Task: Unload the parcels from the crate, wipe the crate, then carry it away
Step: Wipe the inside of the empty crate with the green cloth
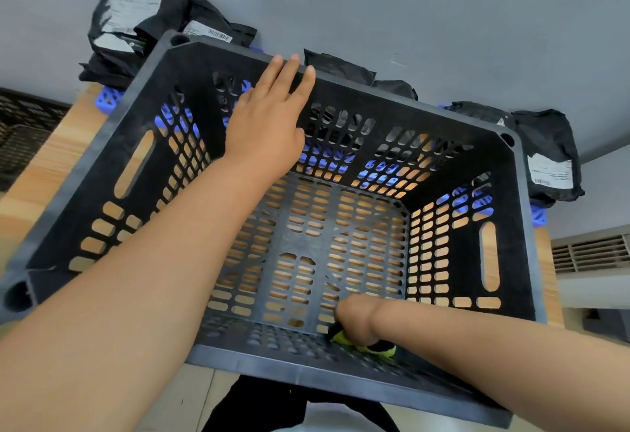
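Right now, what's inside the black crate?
The parcels lie outside the crate; inside, the right hand grips a yellow-green cloth at the near wall. The left forearm hides part of the floor.

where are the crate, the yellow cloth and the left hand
crate (306,373): head view, on its near rim
yellow cloth (342,338): head view, on the bright corner that shows by the near wall
left hand (269,125): head view, on the back of the hand

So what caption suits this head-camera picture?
Left hand on the far rim of the empty black crate, right hand holding a yellow-green cloth inside it, parcels behind.
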